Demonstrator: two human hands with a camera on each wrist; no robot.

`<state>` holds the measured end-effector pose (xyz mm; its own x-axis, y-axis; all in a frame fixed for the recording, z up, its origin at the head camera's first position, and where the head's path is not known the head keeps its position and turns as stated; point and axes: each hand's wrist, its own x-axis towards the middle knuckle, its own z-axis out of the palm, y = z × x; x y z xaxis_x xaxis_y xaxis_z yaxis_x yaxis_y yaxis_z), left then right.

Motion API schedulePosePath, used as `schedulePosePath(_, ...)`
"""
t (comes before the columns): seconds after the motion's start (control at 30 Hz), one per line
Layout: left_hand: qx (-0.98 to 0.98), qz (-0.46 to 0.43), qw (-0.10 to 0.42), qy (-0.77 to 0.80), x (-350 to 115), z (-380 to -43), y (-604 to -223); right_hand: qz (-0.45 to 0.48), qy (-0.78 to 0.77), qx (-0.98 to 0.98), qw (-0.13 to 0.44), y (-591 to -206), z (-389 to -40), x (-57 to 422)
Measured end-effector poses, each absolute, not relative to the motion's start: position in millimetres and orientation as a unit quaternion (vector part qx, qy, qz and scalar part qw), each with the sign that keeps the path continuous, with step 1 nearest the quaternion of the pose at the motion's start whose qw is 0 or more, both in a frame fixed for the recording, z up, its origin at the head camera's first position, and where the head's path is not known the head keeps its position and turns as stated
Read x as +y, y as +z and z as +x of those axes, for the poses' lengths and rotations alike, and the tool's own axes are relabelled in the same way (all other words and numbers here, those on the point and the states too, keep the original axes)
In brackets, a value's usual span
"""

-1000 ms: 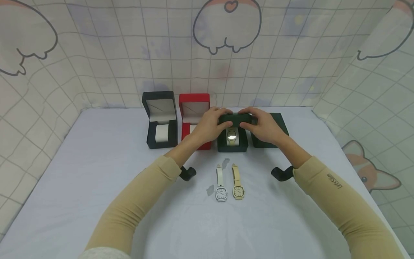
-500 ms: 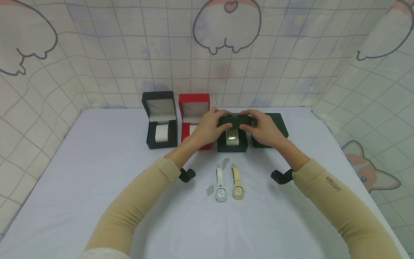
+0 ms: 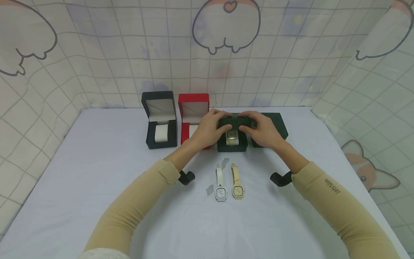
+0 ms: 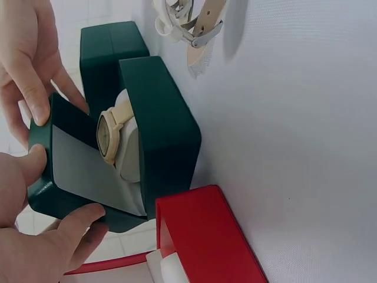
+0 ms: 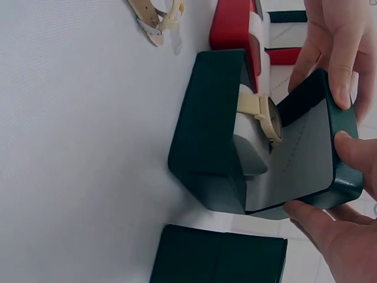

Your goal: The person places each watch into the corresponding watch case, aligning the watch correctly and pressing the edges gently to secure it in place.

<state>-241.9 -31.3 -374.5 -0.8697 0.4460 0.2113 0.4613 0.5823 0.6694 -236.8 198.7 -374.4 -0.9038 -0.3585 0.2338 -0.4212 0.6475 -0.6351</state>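
Observation:
In the head view my left hand (image 3: 209, 128) and right hand (image 3: 262, 130) hold the two sides of a dark green watch box's lid (image 3: 234, 122), thumbs on its front edge. The lid is partly lowered over the box's base (image 4: 168, 130), and its pale lining faces the inside. On the white cushion within sits a cream-gold watch (image 5: 268, 118), its dial visible under the lid edge. In front of the box, a white-strapped watch (image 3: 220, 190) and a yellow-gold watch (image 3: 238, 189) lie side by side on the white tabletop.
Left of the green box stand an open red watch box (image 3: 194, 102), partly behind my left arm, and an open black one (image 3: 158, 98) with a white cushion. Close on the right is a closed dark green box (image 3: 277, 124). A patterned sheet (image 3: 168, 64) hangs behind the table.
The green lid has tipped slightly further down toward the base, with both hands moving along with it. The loose watches and other boxes have stayed put.

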Motion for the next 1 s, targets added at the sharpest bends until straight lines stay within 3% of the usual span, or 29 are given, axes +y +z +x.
schedulePosePath(1.0,-0.888,-0.258,0.043,-0.378,-29.8,-242.9,-393.1,0.210,0.392,-0.894,0.057,-391.0,-233.4,195.7)
